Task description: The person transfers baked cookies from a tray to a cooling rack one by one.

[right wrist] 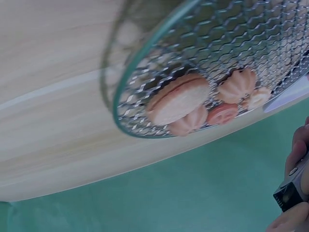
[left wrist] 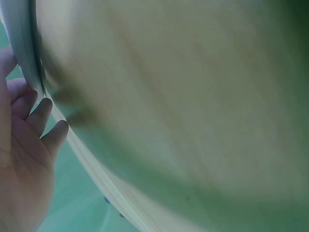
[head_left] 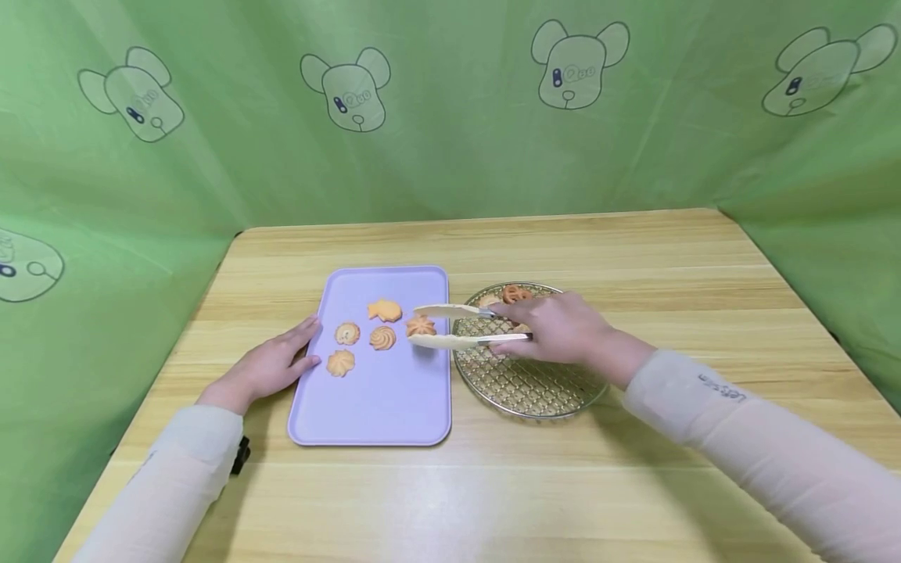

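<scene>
My right hand [head_left: 563, 327] grips a pair of tongs [head_left: 505, 338] with pale tips and metal arms. Between the tips is a ridged, flower-shaped cookie [head_left: 421, 326], at the right side of a lilac tray [head_left: 373, 414]. My left hand [head_left: 271, 363] touches the tray's left edge with its fingers extended; the left wrist view shows its fingertips right at the rim. Also on the tray lie a fish-shaped cookie [head_left: 385, 310], a swirl cookie [head_left: 382, 338], a round cookie with a pale centre [head_left: 347, 333] and a scalloped cookie [head_left: 341, 363].
A round wire rack [head_left: 535, 395] stands right of the tray, partly under my right hand. It bears a pretzel-shaped cookie [head_left: 516, 294], a thick sandwich-like cookie [right wrist: 178, 99] and several others. Green curtains [head_left: 450, 172] hang around the wooden table [head_left: 535, 500].
</scene>
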Tool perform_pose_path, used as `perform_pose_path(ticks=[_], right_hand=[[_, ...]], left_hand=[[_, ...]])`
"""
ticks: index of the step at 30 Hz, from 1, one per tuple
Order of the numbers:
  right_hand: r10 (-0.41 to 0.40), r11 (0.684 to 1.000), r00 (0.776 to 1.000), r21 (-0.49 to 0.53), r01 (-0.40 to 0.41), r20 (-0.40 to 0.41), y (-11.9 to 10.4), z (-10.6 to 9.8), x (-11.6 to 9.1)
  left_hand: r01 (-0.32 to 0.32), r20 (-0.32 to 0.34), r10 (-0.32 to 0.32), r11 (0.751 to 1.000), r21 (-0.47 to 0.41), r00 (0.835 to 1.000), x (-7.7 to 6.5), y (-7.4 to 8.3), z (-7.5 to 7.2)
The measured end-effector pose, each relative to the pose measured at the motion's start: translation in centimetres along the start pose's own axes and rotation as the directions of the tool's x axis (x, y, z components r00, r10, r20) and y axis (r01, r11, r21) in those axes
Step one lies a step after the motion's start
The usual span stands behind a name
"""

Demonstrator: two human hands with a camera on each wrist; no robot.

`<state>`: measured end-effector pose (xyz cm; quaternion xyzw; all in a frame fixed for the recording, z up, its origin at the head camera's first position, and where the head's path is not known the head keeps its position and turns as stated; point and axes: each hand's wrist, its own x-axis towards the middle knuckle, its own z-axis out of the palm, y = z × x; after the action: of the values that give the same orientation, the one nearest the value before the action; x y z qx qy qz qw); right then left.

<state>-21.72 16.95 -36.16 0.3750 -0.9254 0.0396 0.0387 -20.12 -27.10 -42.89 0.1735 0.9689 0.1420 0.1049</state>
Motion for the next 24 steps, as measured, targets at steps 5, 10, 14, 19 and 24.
perform_pose_path(ticks=[5,10,14,19,24], right_hand=[[0.011,1.0,1.0,0.006,-0.011,-0.005,0.8,-0.2,-0.6],[0.024,1.0,1.0,0.007,-0.024,-0.009,1.5,-0.4,-1.2],[0.039,0.999,0.999,-0.004,-0.039,0.004,2.0,-0.6,-1.5],[0.057,0.998,0.998,-0.006,-0.057,0.021,2.5,-0.8,-2.0],[0.076,0.997,0.997,-0.011,-0.075,0.031,2.9,-1.0,-2.5]], left_hand=[[-0.003,-0.003,0.003,1.0,-0.002,1.0,0.0,0.0,0.0],[-0.002,-0.002,0.002,1.0,-0.002,1.0,0.0,0.0,0.0],[-0.004,-0.004,0.004,1.0,-0.002,1.0,-0.1,0.1,-0.1],[-0.001,-0.003,0.001,1.0,-0.007,1.0,-0.1,0.2,-0.1],[-0.006,-0.007,0.006,1.0,-0.005,1.0,-0.1,0.1,0.0]])
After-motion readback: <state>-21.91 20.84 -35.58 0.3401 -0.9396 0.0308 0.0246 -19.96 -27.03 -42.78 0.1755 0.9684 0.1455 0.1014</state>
